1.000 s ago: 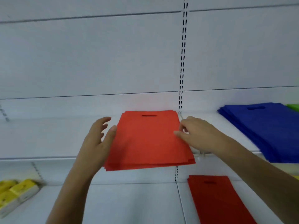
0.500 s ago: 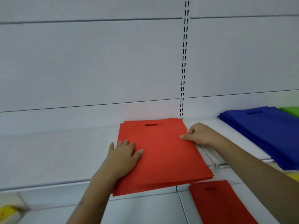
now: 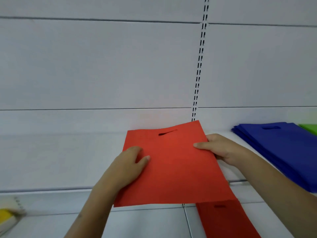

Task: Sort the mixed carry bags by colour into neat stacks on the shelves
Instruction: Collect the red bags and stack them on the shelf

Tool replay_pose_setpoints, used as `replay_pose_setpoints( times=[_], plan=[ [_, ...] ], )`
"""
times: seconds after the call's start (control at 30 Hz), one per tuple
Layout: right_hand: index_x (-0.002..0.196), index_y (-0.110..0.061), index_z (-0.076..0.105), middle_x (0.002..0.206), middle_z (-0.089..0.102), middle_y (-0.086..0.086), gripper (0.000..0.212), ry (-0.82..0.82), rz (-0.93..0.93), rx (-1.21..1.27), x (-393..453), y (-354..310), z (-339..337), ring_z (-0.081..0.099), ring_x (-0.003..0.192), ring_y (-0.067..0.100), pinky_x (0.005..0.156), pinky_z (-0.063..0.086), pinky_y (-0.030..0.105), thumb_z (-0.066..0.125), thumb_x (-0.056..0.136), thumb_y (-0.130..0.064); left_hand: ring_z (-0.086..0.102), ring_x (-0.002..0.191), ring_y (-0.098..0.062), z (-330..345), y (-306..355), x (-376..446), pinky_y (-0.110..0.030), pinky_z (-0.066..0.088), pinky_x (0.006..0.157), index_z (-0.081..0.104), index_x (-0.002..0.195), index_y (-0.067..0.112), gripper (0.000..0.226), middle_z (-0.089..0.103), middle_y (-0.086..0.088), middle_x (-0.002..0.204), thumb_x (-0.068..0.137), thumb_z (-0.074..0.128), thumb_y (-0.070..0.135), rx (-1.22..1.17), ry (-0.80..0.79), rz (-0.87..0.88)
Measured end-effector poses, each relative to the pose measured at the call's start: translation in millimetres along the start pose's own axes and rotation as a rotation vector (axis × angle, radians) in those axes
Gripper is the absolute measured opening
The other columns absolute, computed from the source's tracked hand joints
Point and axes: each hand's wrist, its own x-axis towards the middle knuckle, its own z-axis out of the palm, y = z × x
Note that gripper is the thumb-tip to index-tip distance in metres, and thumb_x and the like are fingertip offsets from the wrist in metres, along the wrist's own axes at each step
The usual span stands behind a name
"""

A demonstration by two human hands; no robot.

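Observation:
A stack of orange-red carry bags (image 3: pixel 173 167) with a slot handle at the far end is held just above the upper white shelf (image 3: pixel 51 160), its far right corner tilted up. My left hand (image 3: pixel 127 165) grips its left edge, thumb on top. My right hand (image 3: pixel 221 148) grips its right edge, thumb on top and fingers underneath. A stack of blue bags (image 3: pixel 281 150) lies on the same shelf to the right, with a green bag (image 3: pixel 310 128) behind it. A darker red bag (image 3: pixel 224 219) lies on the lower shelf, partly hidden by the held stack.
The white back panel carries a slotted upright (image 3: pixel 199 66) just behind the red stack. Yellow packets (image 3: pixel 6 217) sit at the lower left on the lower shelf (image 3: pixel 145 224). The upper shelf's front edge (image 3: pixel 42 190) runs across at wrist height.
Both hands shifted from pressing and squaring the red stack on the shelf to gripping its side edges. The stack now sits lifted and tilted, its near end further over the shelf edge.

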Motion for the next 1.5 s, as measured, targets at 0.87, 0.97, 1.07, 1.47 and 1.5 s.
replay_pose_setpoints(
  times=[0.87, 0.97, 1.07, 1.47, 1.5],
  plan=[
    [0.113, -0.030, 0.062, 0.103, 0.072, -0.008, 0.020, 0.300, -0.321, -0.006, -30, 6, 10, 0.071, 0.086, 0.006, 0.077, 0.057, 0.029, 0.058, 0.095, -0.021, 0.070, 0.077, -0.024, -16, 14, 49, -0.036, 0.059, 0.071, 0.066, 0.107, 0.009, 0.017, 0.073, -0.012, 0.092, 0.092, 0.059, 0.010, -0.879, -0.075, -0.189],
    [0.115, -0.029, 0.061, 0.105, 0.071, -0.008, 0.024, 0.324, -0.336, -0.076, -41, 8, 8, 0.069, 0.089, 0.006, 0.081, 0.057, 0.030, 0.057, 0.095, -0.017, 0.068, 0.074, -0.018, -15, 26, 39, -0.032, 0.057, 0.069, 0.067, 0.103, 0.017, 0.017, 0.073, -0.004, 0.089, 0.091, 0.058, 0.008, -0.767, 0.019, -0.100],
    [0.118, -0.027, 0.060, 0.103, 0.070, -0.011, 0.024, 0.387, -0.326, -0.092, -60, 16, -1, 0.068, 0.087, 0.004, 0.080, 0.056, 0.027, 0.058, 0.094, -0.020, 0.068, 0.078, -0.012, -12, 42, 30, -0.030, 0.055, 0.073, 0.067, 0.106, 0.021, 0.020, 0.072, 0.005, 0.090, 0.092, 0.058, 0.010, -0.739, 0.090, -0.032],
    [0.119, -0.015, 0.059, 0.106, 0.066, -0.004, 0.026, 0.565, -0.368, -0.564, -198, 94, -115, 0.061, 0.093, 0.012, 0.079, 0.045, 0.027, 0.057, 0.094, -0.023, 0.066, 0.089, -0.017, 57, 184, -59, -0.041, 0.053, 0.085, 0.066, 0.107, 0.018, 0.018, 0.070, 0.002, 0.098, 0.093, 0.056, 0.021, -0.558, 0.110, 0.180],
    [0.119, -0.015, 0.059, 0.106, 0.066, -0.003, 0.026, 0.568, -0.372, -0.553, -212, 105, -127, 0.061, 0.094, 0.013, 0.080, 0.047, 0.028, 0.057, 0.095, -0.023, 0.066, 0.090, -0.016, 66, 200, -71, -0.040, 0.053, 0.086, 0.066, 0.109, 0.017, 0.019, 0.070, 0.003, 0.099, 0.093, 0.056, 0.021, -0.575, 0.118, 0.175]
  ],
)
